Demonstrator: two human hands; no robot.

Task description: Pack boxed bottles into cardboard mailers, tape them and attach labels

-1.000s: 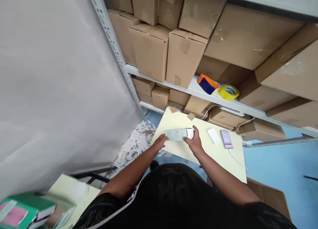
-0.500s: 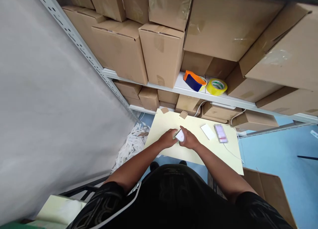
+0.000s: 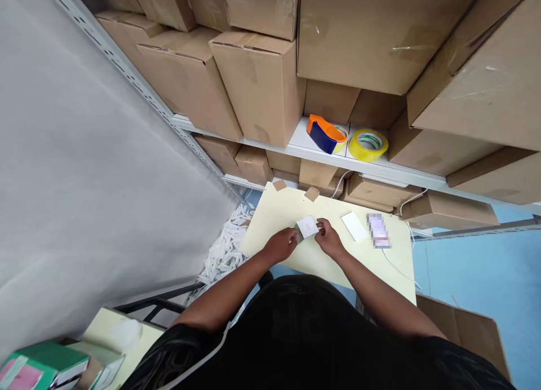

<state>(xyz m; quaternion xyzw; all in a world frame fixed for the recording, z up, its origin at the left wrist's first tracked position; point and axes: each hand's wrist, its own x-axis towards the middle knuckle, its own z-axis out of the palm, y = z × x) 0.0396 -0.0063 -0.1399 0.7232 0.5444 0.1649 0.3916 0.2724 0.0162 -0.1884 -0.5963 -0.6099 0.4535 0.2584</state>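
Both my hands meet over a pale yellow table (image 3: 372,266). Between them is a small white card (image 3: 308,227) with a faint red mark, with a greenish edge of something under its left side. My left hand (image 3: 282,244) pinches the card's left end, fingers curled. My right hand (image 3: 327,237) pinches its right end. The card is held just above the tabletop.
A white card (image 3: 354,226) and a phone (image 3: 378,230) with a white cable lie on the table to the right. Two brown scraps (image 3: 311,194) sit at the far edge. Shelves of cardboard boxes, a tape dispenser (image 3: 323,133) and a yellow tape roll (image 3: 369,145) stand behind. White paper strips (image 3: 224,252) litter the floor at left.
A second ago my hands held a long green box out flat. Half a second ago they closed together around a white piece. Now they hold a small white card between them.
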